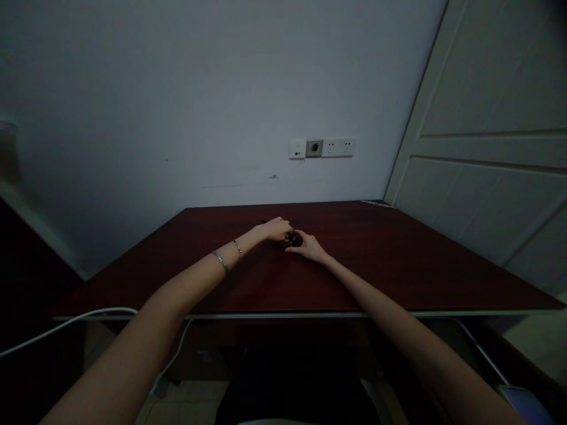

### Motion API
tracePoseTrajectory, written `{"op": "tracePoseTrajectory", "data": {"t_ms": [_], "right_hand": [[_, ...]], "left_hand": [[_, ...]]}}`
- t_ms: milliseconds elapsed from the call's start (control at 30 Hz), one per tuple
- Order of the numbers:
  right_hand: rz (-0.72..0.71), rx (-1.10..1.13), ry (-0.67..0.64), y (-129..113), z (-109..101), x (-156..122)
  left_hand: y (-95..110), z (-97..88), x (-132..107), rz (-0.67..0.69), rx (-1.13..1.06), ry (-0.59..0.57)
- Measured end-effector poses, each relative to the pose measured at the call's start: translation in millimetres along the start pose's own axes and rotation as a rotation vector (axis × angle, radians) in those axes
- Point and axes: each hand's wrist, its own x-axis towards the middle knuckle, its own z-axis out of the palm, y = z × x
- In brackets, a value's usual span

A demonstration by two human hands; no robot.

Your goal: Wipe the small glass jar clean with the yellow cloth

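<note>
A small dark, roundish object with yellow-gold glints point(292, 238) sits at the middle of the dark red table point(212, 283), low against its top. My right hand point(311, 248) grips it from the right, thumb on the near side and fingers on the far side. From the left, my left hand point(279, 229) has its fingers curled down at the object's upper left edge; what they pinch is hidden. Two silver bracelets point(220, 260) circle my left wrist and forearm. Dim light and small size keep the object's kind unclear.
A pale wall with a row of sockets point(322, 148) rises behind the table. To the right stands a white panelled door point(482, 195). A white cable point(88, 313) crosses the front left edge. A lit phone-like screen point(527, 405) shows at lower right.
</note>
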Motion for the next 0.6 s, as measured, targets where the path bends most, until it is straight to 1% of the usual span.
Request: {"op": "tracePoseTrajectory", "data": {"t_ms": [200, 267, 333, 433, 600], "right_hand": [[0.008, -0.004, -0.006, 1.3, 0.6, 0.3], [0.010, -0.004, -0.001, 1.9, 0.6, 0.3], [0.010, -0.012, -0.003, 2.3, 0.4, 0.0], [0.004, -0.028, -0.023, 2.3, -0.1, -0.5], [0.035, -0.032, -0.022, 1.9, 0.5, -0.2]], "left_hand": [[-4.8, 2.7, 14.0, -0.177, -0.311, -0.038], [-6.2, 3.3, 18.2, -0.215, -0.423, -0.034], [-8.1, 3.3, 21.9, -0.230, -0.504, -0.020], [-12.1, 2.0, 26.1, -0.226, -0.569, -0.010], [-17.7, -1.8, 27.9, -0.229, -0.642, -0.034]]}}
